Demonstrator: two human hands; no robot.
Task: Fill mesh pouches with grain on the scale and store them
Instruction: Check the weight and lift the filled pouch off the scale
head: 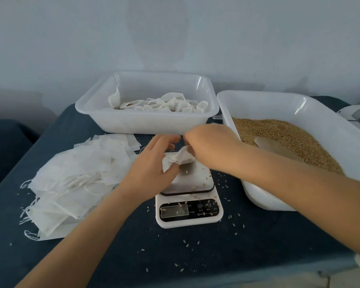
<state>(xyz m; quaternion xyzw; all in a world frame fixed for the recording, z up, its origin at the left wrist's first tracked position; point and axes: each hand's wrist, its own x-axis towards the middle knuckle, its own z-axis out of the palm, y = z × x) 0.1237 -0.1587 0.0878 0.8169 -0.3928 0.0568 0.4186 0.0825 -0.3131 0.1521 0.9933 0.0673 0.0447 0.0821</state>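
Note:
A white mesh pouch (180,159) sits on the platform of the white digital scale (188,210) at the table's middle. My left hand (152,167) grips the pouch's left side. My right hand (211,146) pinches its top edge from the right. A few grains lie on the scale platform. The white tray (258,100) on the right holds brown grain (283,138) with a pale scoop (272,145) resting in it. The white tray (133,123) at the back holds several filled pouches (164,103).
A heap of empty mesh pouches (75,179) with strings lies on the dark blue cloth (133,246) at the left. Loose grains are scattered around the scale. A white-grey object (357,115) sits at the far right edge.

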